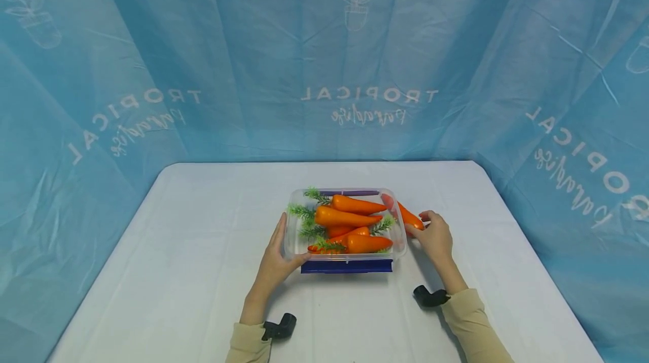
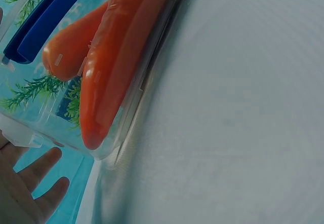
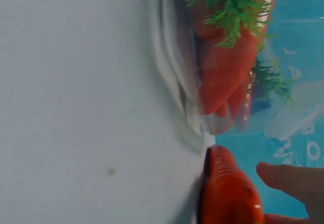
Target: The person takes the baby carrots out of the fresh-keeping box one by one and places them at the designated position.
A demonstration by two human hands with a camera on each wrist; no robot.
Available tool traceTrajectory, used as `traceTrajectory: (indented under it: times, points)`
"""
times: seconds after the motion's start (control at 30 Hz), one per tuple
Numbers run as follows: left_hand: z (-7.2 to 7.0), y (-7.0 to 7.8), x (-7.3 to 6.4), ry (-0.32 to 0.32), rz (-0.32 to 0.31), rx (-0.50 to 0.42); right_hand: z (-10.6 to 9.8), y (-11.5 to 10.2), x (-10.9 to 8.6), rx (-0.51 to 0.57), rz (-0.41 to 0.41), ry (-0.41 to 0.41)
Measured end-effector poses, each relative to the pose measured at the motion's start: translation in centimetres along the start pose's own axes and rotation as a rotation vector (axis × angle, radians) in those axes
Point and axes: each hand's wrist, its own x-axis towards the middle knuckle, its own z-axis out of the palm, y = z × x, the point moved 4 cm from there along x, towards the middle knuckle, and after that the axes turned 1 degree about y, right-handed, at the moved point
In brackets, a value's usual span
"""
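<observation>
A clear plastic container (image 1: 400, 250) with blue side flaps (image 1: 347, 266) holds several orange toy carrots (image 1: 347, 217) with green leafy tops (image 1: 302, 212). Along the container's left side, my left hand (image 1: 274, 264) rests with fingers straight, its thumb at the front left corner. In the left wrist view, its fingers (image 2: 43, 171) are spread beside the container. To the right of the container, my right hand (image 1: 437, 239) pinches the near end of another carrot (image 1: 410, 217), whose far end is at the container's right wall. The right wrist view shows this carrot (image 3: 228, 193) only partly, below the container.
A white-covered table (image 1: 218, 222) spreads around the container. Blue printed curtains (image 1: 263, 41) hang behind it and on both sides. Each wrist wears a black camera mount, the left one (image 1: 280, 326) and the right one (image 1: 430, 296).
</observation>
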Motion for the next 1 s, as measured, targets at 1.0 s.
traceTrajectory:
  times: [1.0]
  points:
    - [0.0,-0.1,0.0,0.003,0.002,0.022,1.4,-10.0,-1.5,0.187,-0.581,-0.353]
